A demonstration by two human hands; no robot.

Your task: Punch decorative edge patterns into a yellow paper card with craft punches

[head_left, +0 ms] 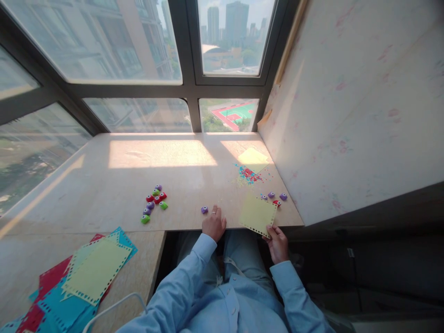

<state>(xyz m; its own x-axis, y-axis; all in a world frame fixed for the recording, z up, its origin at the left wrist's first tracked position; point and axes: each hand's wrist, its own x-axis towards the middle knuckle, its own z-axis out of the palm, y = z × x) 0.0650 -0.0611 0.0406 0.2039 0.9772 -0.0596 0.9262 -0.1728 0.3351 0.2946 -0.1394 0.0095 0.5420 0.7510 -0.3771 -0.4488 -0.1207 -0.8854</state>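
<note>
A pale yellow paper sheet (258,213) with small holes punched along its edges is in my right hand (278,244). My thumb and fingers pinch its lower right corner, and the sheet reaches over the table's front edge. My left hand (214,224) rests at the table edge with its fingers forward and holds nothing I can see. Just beyond its fingertips, to the left, sits a small purple craft punch (204,210), apart from the hand. Beyond the yellow sheet lie a few more punches, among them a purple one (283,196) and a red one (276,203).
Several red, green and purple punches (157,200) stand grouped left of centre. Red, blue and yellow paper bits (249,175) lie scattered by another yellow sheet (253,158). Hole-edged coloured sheets (99,268) overlap at lower left, near a white cable (118,300). A wall (347,115) bounds the right.
</note>
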